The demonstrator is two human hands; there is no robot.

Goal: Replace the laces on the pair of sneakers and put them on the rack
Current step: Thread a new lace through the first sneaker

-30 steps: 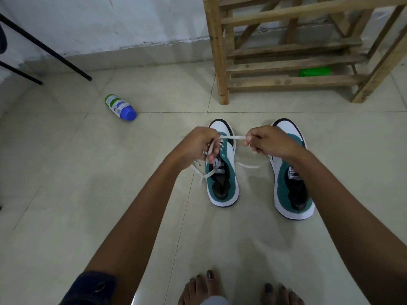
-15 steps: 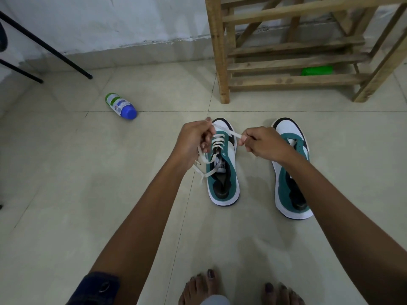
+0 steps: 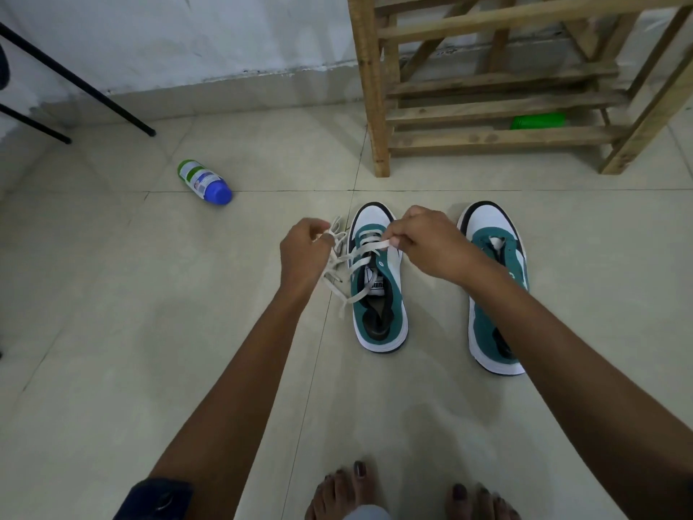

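Two sneakers on the tiled floor [image 3: 112, 332], side by side, toes toward the wooden rack [image 3: 487, 106]. Both teal and white with black at the toe and heel. Left sneaker [image 3: 378, 294] with a white tongue label, upside down from here, looks like "puma" but too small to swear by. Right sneaker [image 3: 495, 287] bare of lacing as far as visible, partly under the right forearm.

One white lace [image 3: 352, 264], threaded through the left sneaker's front eyelets, loose ends spilling off its left side onto the floor. Left hand [image 3: 303, 249] just left of that shoe, fingers curled round a bunch of lace. Right hand [image 3: 423, 238] over the toe end, thumb and fingertips pinching the lace flat across the eyelets.

One bottle [image 3: 204, 182] lying on its side well off to the left, blue cap, green and white label, print unreadable. One green thing [image 3: 538, 121] behind the rack's lowest slats, can't tell what. Two black metal legs [image 3: 75, 80] top left. Two bare feet [image 3: 405, 493] at the bottom edge, dark nail polish.
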